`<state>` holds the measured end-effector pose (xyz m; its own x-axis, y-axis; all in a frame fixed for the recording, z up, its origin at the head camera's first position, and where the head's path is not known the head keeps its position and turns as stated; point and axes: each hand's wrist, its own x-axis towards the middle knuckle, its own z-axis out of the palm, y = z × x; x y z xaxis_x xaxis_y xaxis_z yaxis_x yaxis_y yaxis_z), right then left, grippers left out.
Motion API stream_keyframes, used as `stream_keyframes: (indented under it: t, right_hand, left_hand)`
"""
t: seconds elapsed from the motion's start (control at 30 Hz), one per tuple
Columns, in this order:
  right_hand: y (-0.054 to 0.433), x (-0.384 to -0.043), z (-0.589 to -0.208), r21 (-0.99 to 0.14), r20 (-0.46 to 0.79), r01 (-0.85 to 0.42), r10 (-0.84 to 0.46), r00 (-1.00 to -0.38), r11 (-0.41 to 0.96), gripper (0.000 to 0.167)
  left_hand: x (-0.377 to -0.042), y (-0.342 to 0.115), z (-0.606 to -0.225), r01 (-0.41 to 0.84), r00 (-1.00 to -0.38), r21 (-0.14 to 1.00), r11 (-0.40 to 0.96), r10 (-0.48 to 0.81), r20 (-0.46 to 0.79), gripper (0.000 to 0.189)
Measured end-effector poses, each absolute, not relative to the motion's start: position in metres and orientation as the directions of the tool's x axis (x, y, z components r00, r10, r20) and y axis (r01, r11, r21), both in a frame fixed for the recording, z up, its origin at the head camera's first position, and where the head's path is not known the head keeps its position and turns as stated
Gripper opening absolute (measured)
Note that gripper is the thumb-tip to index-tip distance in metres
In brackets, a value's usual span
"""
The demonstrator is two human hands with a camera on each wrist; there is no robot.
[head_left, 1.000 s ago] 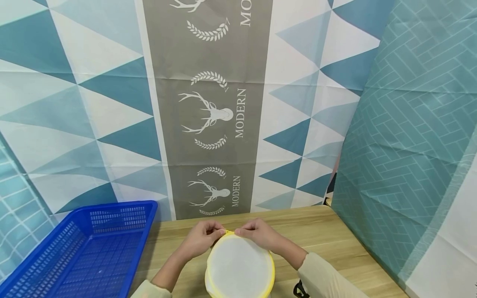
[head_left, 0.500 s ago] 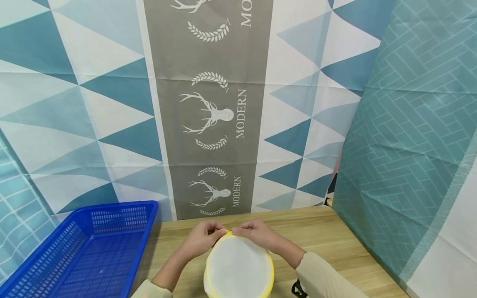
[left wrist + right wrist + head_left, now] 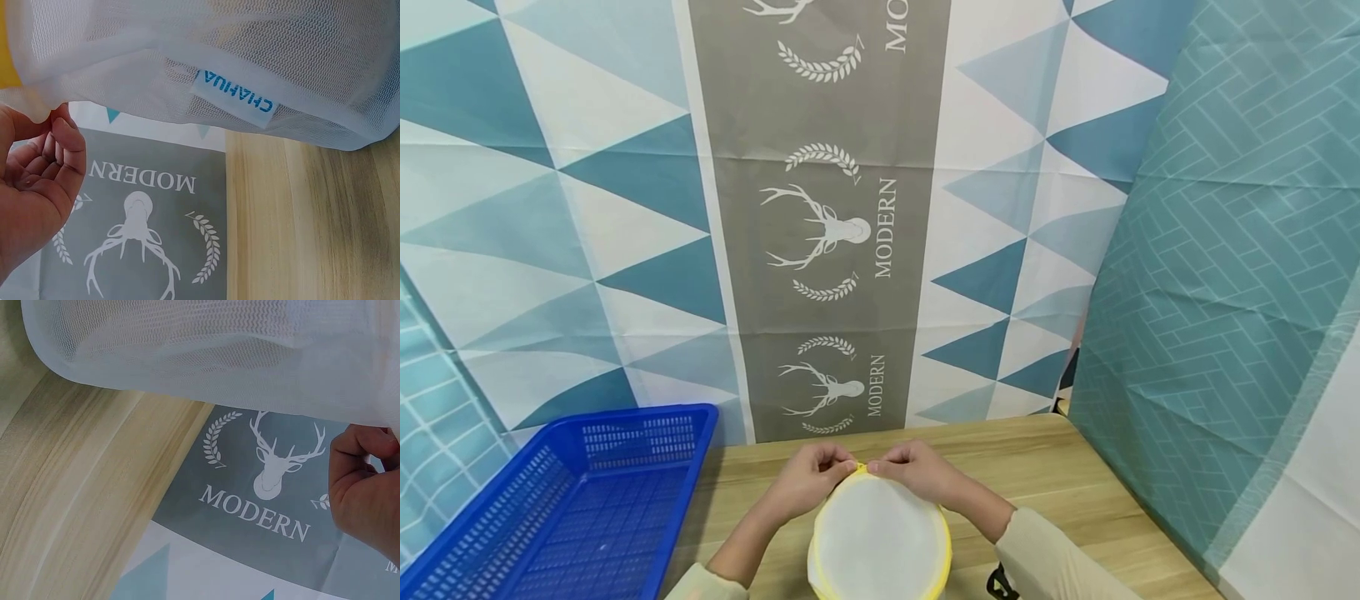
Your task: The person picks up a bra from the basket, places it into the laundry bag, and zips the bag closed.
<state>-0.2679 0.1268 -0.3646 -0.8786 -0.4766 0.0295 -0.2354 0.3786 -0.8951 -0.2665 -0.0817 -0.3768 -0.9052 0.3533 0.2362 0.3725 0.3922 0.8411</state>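
A white mesh laundry bag [image 3: 882,537] with a round top and yellow trim stands at the table's near side in the head view. My left hand [image 3: 808,479] pinches its far edge between thumb and forefinger. Just right of it, my right hand [image 3: 917,472] pinches the same edge, with a little yellow trim between the two. The left wrist view shows the bag's mesh side with a blue-lettered label [image 3: 234,99] and the left hand [image 3: 40,162] at the edge. In the right wrist view the right hand [image 3: 369,481] grips with curled fingers, its fingertips partly out of frame.
A blue plastic basket [image 3: 688,508] with perforated walls stands to the left on the wooden table [image 3: 1037,475]. A patterned curtain [image 3: 820,292] hangs behind the table, and a green one [image 3: 1217,275] at the right. A black object [image 3: 1002,583] shows beside the right sleeve.
My right hand has shifted slightly left, closer to the left hand along the bag's edge. The left hand stays nearly in place, and the bag has moved slightly left.
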Motion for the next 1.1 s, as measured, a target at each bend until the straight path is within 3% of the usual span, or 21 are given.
stream_keyframes:
  t: [1.1]
  right_hand:
    - [0.1344, -0.2667, -0.3685, -0.902, 0.045, -0.239, -0.472, -0.881, 0.360, 0.031]
  left_hand:
    - [-0.2644, -0.0836, -0.3783, 0.354, -0.904, 0.863, 0.360, 0.368, 0.217, 0.016]
